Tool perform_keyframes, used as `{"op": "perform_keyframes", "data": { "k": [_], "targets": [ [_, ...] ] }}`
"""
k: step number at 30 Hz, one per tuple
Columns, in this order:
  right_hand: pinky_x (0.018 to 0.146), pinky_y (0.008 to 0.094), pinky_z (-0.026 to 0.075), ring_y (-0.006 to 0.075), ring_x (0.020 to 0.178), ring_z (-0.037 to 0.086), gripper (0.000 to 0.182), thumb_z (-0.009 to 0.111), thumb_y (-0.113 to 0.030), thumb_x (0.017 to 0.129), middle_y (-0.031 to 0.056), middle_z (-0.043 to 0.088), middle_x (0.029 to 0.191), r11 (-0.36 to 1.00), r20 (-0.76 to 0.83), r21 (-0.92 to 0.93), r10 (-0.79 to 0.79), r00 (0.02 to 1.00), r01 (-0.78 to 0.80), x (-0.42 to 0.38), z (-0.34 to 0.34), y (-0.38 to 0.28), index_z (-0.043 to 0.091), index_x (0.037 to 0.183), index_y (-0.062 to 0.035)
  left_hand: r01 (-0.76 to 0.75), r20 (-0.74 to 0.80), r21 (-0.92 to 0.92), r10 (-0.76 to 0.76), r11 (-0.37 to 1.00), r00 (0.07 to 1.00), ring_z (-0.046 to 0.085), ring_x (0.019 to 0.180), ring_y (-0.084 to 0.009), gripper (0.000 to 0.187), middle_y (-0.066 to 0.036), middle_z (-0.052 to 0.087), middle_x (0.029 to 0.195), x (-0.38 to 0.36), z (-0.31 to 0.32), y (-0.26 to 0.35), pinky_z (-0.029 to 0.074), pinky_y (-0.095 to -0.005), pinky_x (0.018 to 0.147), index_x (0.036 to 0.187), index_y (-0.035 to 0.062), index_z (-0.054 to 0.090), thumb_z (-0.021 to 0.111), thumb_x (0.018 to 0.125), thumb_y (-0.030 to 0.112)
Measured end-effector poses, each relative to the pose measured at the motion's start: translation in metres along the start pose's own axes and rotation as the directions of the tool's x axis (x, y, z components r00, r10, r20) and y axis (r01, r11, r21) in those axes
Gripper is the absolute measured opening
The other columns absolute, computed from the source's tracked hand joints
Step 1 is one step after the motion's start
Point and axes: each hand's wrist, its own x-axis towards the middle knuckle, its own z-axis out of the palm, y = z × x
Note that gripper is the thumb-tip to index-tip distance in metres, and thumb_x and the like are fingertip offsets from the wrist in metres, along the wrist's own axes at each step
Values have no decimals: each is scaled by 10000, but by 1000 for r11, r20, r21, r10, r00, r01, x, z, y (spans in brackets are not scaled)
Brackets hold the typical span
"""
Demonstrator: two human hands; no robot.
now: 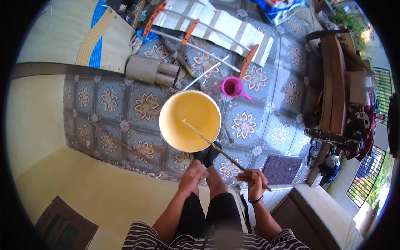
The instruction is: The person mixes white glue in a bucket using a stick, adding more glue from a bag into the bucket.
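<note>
My right hand (255, 183) is closed around a long thin wooden stick (229, 158) near its lower end. The stick slants up to the left across the rim of a round bucket (168, 109), its pale tip over the bucket's yellow inside. My left hand (193, 176) is beside my leg, below the bucket; its fingers are blurred, and I cannot tell whether they hold anything. Just right of the bucket, a pink dipper (231, 87) sits on the tiled floor with its handle pointing down and right.
Grey pipes (143, 71) lie beyond the bucket, near a metal frame with orange brackets (248, 61) on a striped sheet. A dark mat (282, 170) lies to the right, and a wooden bench (333, 83) stands farther right. A yellowish wall (83, 179) runs along the left.
</note>
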Motion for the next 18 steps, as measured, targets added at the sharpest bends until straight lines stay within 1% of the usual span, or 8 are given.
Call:
{"op": "perform_keyframes", "data": {
  "k": [1,3,7,10,11,12,15,18],
  "targets": [
    [743,436,591,363,786,698,347,395,-189,971,265,673,862,998,8,-56,15,1000,-15,-3,-1,1,552,1027,115,146,203,-365,-74,919,976,618,1018,-194,330,-88,618,1129,-1,19,26,487,-336,881,1225,31,536,528,985,256],
    [755,386,562,292,823,697,297,469,-181,971,200,688,900,929,167,-356,-47,985,105,-11,3,-2,575,1102,64,572,534,-780,-207,253,820,613,1053,-220,362,-113,587,1237,0,59,75,485,-369,906,1283,34,483,489,1015,277],
    [799,403,535,320,873,682,360,635,-54,853,166,678,997,593,571,-574,-206,795,565,-8,33,-38,582,1205,1,513,423,-831,-357,213,833,655,1004,-177,235,-48,678,1043,11,63,93,500,-365,902,1102,78,601,567,987,281],
    [828,416,527,367,895,670,409,627,-34,829,184,676,994,683,616,-670,292,732,291,40,10,-66,587,1235,-20,439,314,-856,-400,274,861,661,968,-197,192,-67,678,987,19,40,105,514,-377,872,1038,67,601,564,987,249],
    [816,393,531,353,896,673,414,592,-31,845,186,680,976,382,539,-829,352,765,408,84,-11,-70,577,1259,-28,429,287,-858,-430,282,856,662,940,-209,193,-86,670,972,22,34,113,530,-386,850,1019,49,605,553,991,232],
    [797,367,533,263,876,687,381,581,-58,872,166,688,957,350,570,-753,-73,818,557,128,-23,-64,573,1249,-7,420,259,-862,-465,284,847,662,912,-221,198,-105,661,957,24,31,117,547,-395,828,999,30,609,542,994,216],
    [738,343,555,192,874,648,498,547,-179,946,133,669,1047,943,367,-290,-50,929,166,273,-9,-85,446,1376,53,434,205,-821,-517,371,831,666,870,-209,200,-97,654,937,34,38,104,550,-366,769,1001,30,604,543,996,221],
    [754,380,563,244,906,659,488,526,-224,974,162,654,1039,946,256,-318,28,966,57,340,16,-70,443,1368,53,411,124,-818,-575,403,809,664,865,-202,198,-83,652,932,34,52,99,540,-347,760,1022,43,596,555,991,234]
  ]
}}
